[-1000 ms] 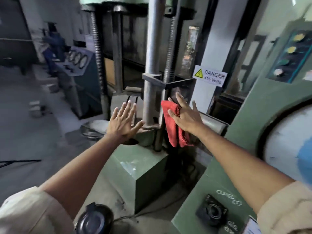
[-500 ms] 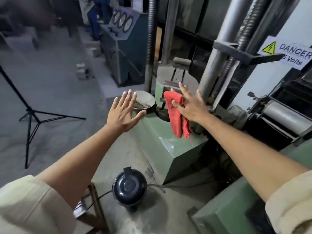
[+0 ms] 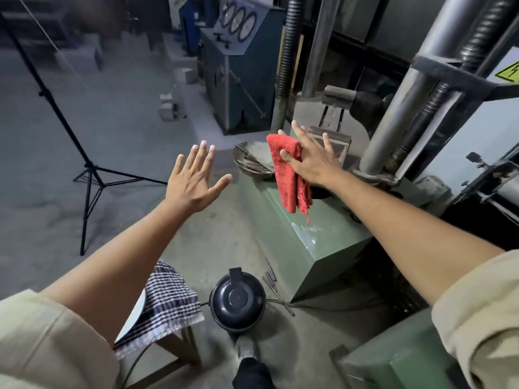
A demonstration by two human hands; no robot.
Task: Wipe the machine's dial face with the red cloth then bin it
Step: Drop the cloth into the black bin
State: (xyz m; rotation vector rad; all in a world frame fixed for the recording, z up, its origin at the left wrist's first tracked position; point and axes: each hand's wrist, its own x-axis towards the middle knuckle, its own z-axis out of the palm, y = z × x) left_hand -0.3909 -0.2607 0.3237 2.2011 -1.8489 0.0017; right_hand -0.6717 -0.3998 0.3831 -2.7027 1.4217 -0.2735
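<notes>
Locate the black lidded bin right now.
In the head view, the black lidded bin stands on the floor at bottom centre, between the checked cloth on its left and the green machine base on its right, below both outstretched arms.

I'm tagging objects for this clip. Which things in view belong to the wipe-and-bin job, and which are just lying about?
Job:
right hand, holding the red cloth
black lidded bin, probably the target
left hand, open and empty

Lying about:
tripod
metal bowl
checked cloth
blue gauge cabinet

no legible text, yellow hazard sign [image 3: 509,72] cropped
</notes>
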